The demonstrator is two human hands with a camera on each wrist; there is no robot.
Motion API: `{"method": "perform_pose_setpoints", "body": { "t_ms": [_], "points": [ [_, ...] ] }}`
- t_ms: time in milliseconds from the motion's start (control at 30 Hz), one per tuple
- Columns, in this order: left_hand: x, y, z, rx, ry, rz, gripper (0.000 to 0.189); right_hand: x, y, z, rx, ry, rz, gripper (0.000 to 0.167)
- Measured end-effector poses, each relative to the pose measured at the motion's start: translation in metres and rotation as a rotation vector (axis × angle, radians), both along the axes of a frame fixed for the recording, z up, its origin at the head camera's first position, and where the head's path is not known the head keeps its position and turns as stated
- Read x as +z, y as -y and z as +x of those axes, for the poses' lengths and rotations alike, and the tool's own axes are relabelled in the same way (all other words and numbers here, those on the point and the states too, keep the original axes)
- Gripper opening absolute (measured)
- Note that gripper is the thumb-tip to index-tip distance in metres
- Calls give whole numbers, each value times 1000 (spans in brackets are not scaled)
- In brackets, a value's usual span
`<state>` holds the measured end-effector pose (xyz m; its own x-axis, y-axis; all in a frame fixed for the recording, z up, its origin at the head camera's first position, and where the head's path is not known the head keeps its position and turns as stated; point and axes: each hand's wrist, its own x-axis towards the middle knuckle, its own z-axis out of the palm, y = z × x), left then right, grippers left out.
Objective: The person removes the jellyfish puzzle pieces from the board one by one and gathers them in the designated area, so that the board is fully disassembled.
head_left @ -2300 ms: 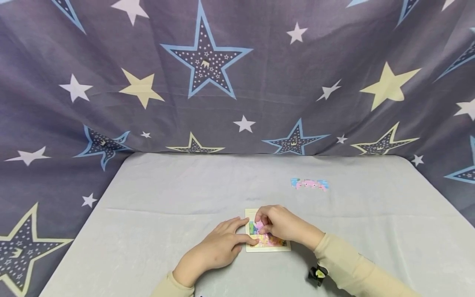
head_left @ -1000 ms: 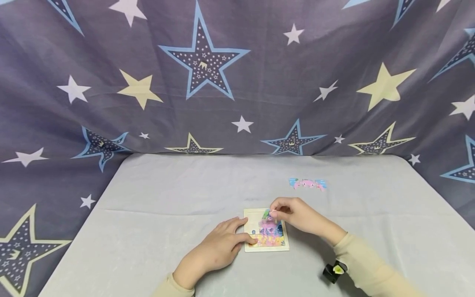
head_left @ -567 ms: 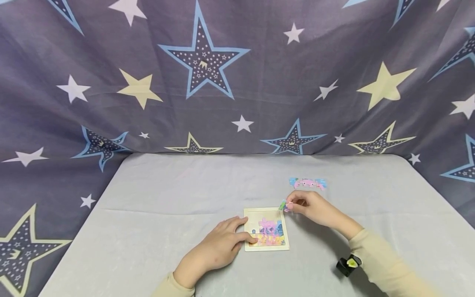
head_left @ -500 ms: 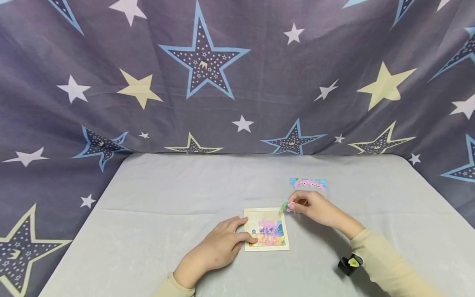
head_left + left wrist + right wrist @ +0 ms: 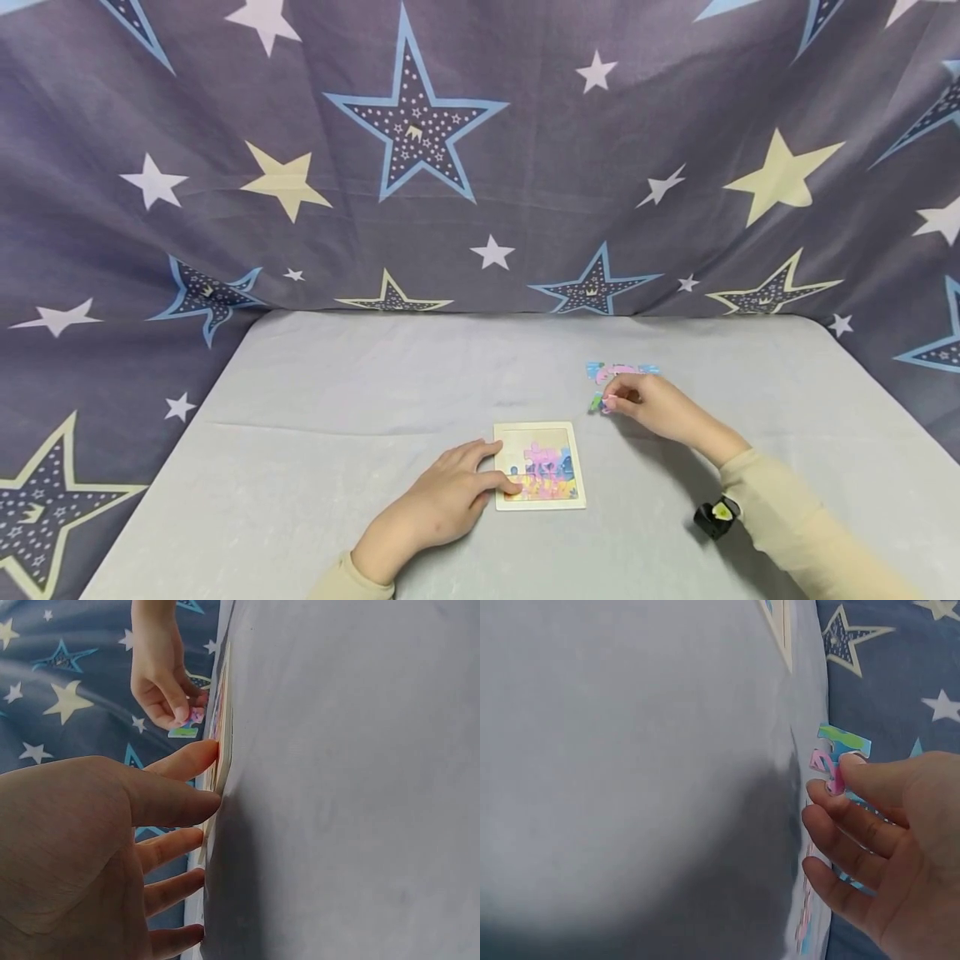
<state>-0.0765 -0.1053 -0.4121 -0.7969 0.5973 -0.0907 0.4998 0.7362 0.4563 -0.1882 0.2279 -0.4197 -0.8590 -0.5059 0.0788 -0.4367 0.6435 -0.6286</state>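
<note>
A square jigsaw tray with a pale frame (image 5: 540,506) lies on the table; joined pink, blue and yellow pieces (image 5: 551,475) fill its lower part. My left hand (image 5: 438,504) rests on the tray's left side with fingers spread, the index finger over its lower left corner. Beyond the tray to the right, my right hand (image 5: 663,410) pinches green, blue and pink jigsaw pieces (image 5: 844,740) between thumb and fingers. They look joined and are held off the table in the right wrist view. The fingers partly cover them.
A strip of blue and pink jigsaw pieces (image 5: 595,371) lies just beyond my right hand, which partly hides it. The table (image 5: 360,375) has a light grey cloth. A dark star-patterned curtain (image 5: 525,167) stands behind it.
My right hand has lifted the green and pink pieces from the tray and carried them right and away, near the strip. The tray's upper part now shows bare. My left hand stays put.
</note>
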Motion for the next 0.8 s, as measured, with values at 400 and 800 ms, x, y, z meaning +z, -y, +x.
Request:
{"method": "perform_pose_setpoints", "body": {
  "t_ms": [400, 800],
  "points": [
    [-4, -1, -1, 7, 2, -13, 37, -10, -5, -20, -56, 18, 26, 6],
    [-4, -1, -1, 9, 0, -8, 37, -13, 3, -25, -93, -40, 84, 11]
  ]
}}
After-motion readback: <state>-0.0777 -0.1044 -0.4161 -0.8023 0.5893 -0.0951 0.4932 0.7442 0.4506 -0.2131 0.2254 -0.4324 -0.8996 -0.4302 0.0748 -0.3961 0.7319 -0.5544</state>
